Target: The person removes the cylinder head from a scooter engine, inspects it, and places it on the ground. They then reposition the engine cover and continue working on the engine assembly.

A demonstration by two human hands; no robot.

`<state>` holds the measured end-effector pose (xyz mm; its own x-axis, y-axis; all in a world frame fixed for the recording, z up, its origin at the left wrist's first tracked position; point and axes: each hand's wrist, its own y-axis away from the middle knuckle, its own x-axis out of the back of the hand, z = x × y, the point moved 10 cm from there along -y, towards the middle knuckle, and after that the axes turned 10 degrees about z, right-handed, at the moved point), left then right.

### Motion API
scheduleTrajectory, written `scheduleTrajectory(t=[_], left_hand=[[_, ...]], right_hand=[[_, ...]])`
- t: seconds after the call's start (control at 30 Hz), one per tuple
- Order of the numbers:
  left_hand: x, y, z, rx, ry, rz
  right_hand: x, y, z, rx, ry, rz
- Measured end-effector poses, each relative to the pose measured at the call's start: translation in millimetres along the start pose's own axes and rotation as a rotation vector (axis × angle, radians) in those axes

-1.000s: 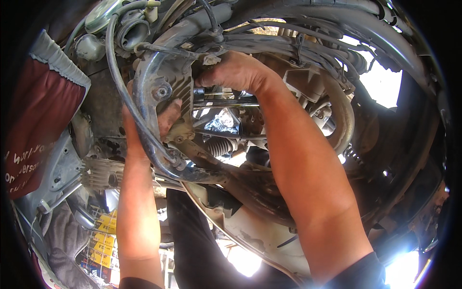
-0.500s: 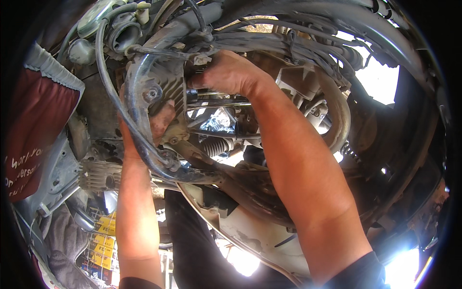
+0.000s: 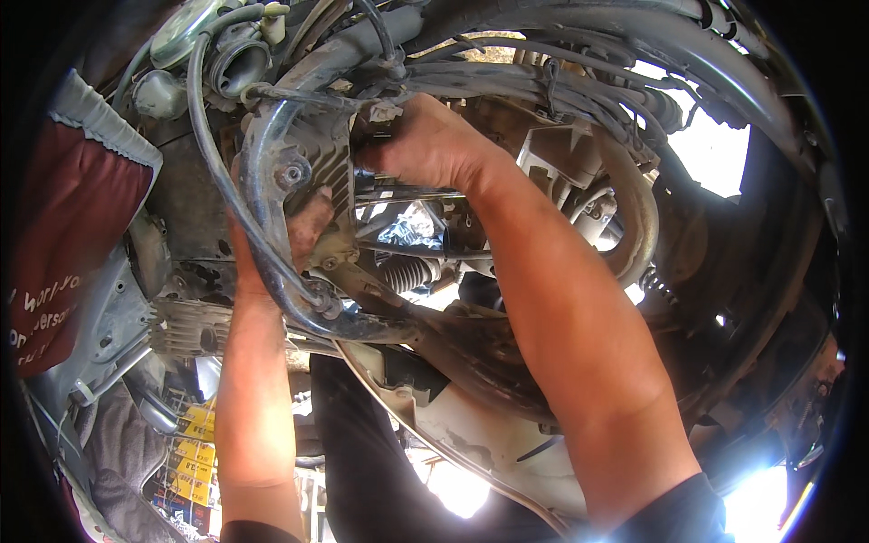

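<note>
My left hand (image 3: pixel 306 222) reaches up around the finned metal engine part (image 3: pixel 329 163), behind the curved frame tube (image 3: pixel 261 172) and a black hose (image 3: pixel 220 158); its thumb shows, the other fingers are mostly hidden, gripping that part. My right hand (image 3: pixel 425 145) is raised at the right side of the finned part, just under a small connector (image 3: pixel 382 112). Its fingers curl into the shadowed gap, and whatever they hold is hidden. Metal rods (image 3: pixel 412 196) run just below it.
A maroon cloth cover (image 3: pixel 77 217) hangs at left above a bracket (image 3: pixel 109 317). Bundled cables (image 3: pixel 507 77) and tubes arch overhead. A coiled spring boot (image 3: pixel 407 271) sits centrally, a pale body panel (image 3: pixel 462 416) below. A wire rack with yellow boxes (image 3: pixel 195 457) stands lower left.
Over the last second the engine and both hands have shifted slightly left in the view. My right hand's fingers have moved a little within the gap; my left hand keeps its place around the part.
</note>
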<state>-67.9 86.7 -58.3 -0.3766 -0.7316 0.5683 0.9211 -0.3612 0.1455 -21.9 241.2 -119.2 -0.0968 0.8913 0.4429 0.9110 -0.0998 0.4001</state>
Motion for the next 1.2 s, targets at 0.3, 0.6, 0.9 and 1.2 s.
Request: scheduleTrajectory(t=[0.3,0.6,0.9,1.2], left_hand=[[1,1,3,0.037,0.067,0.041],[16,-8,5,0.095,0.147,0.016],[13,-16,18,-0.022,0.044,-0.037],[13,-17,25,-0.128,-0.062,-0.038]], right_hand=[[2,11,-3,0.018,-0.230,0.133],[2,14,5,-0.127,-0.115,0.106],[-1,13,8,-0.120,-0.288,0.120],[2,14,8,-0.160,-0.220,0.120]])
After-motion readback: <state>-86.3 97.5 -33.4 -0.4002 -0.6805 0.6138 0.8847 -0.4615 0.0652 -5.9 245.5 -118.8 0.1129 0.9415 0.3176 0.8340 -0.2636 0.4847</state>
